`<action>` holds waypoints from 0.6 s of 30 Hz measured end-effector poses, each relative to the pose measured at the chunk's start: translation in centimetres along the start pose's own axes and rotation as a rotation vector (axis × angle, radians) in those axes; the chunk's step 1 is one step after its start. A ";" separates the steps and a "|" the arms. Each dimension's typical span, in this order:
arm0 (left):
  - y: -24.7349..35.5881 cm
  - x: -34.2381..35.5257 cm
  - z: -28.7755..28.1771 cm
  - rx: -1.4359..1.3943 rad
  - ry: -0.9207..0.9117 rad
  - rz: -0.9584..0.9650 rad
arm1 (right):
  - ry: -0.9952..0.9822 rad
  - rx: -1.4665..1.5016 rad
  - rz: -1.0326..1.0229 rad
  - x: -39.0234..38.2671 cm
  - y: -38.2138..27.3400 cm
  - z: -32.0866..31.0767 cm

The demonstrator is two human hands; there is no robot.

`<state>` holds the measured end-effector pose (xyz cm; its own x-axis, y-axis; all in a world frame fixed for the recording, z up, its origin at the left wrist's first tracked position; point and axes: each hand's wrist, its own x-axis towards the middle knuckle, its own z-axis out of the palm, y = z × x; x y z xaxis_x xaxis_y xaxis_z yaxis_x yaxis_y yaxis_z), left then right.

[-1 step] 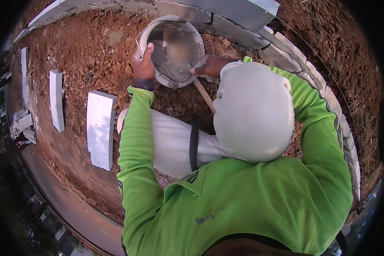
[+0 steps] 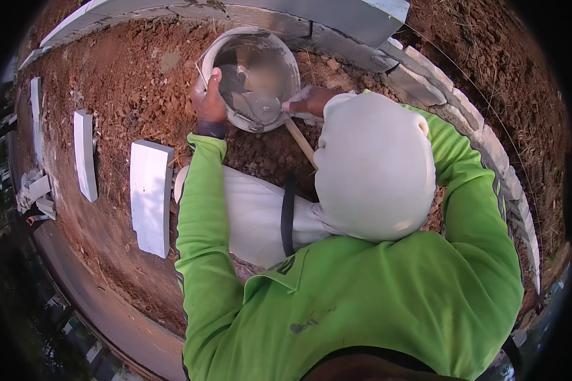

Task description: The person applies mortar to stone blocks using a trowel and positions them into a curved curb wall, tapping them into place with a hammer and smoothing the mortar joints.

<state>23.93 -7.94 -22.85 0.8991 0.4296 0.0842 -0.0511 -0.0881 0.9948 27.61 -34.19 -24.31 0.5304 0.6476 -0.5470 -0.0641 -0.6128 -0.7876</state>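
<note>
A round bucket [image 2: 293, 58] with a pale, smeared rim stands tilted toward me on the soil, grey wet mortar [image 2: 260, 109] inside it. My left hand [image 2: 208, 98] grips the bucket's left side, the thumb up over the rim by the wire handle. On the opposite side, my right hand [image 2: 308, 101] is closed at the rim, its thumb reaching over the edge; its other fingers are mostly hidden. Just below that hand, a wooden handle [image 2: 300, 141] slants down from the bucket's rim toward my legs. Whatever it belongs to is out of sight.
A low block wall [image 2: 346, 47] curves behind the bucket and down the right side. To the left, white blocks [image 2: 151, 198] stand spaced on red soil [image 2: 124, 82]. My white-trousered legs [image 2: 375, 168] are close below the bucket. A thin string [image 2: 470, 79] crosses the soil beyond the wall.
The view has shifted very slightly. Both hands keep the same hold at the bucket.
</note>
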 end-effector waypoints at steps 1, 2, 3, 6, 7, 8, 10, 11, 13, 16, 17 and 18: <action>-0.1 0.2 0.1 0.037 0.036 -0.020 | 0.012 0.161 0.000 0.4 2.0 0.4; -0.6 0.6 -0.7 0.173 0.012 0.058 | 0.021 0.289 -0.013 0.8 3.5 0.8; -0.8 0.9 -0.5 0.161 0.020 0.072 | 0.035 0.339 -0.028 0.8 4.9 0.8; -0.8 1.3 -0.4 0.101 0.039 -0.021 | 0.066 0.466 -0.111 1.7 7.3 0.4; -0.7 1.1 -1.0 0.011 0.012 -0.110 | 0.074 0.489 -0.142 2.3 7.5 0.9; -1.2 1.0 -1.5 -0.065 0.010 -0.147 | 0.084 0.511 -0.167 2.6 7.5 0.7; -1.3 0.8 -2.2 0.022 -0.065 -0.148 | 0.097 0.539 -0.199 3.4 7.3 0.3; -1.3 0.8 -1.6 0.069 -0.087 -0.089 | 0.107 0.564 -0.206 3.6 7.4 0.1; -0.3 0.6 0.1 0.216 -0.135 -0.003 | 0.138 0.603 -0.221 3.6 7.6 -0.7; -1.0 1.3 -1.1 0.260 -0.208 -0.057 | 0.138 0.628 -0.235 3.3 7.7 -1.1; -1.0 1.3 -1.3 0.223 -0.200 -0.066 | 0.136 0.628 -0.238 3.2 7.8 -1.5; -1.1 1.4 -1.4 0.187 -0.190 -0.076 | 0.137 0.632 -0.244 3.1 8.0 -1.6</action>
<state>24.69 -5.97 -23.77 0.9636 0.2665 -0.0200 0.0850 -0.2344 0.9684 30.03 -37.81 -31.84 0.6916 0.6450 -0.3251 -0.3874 -0.0485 -0.9206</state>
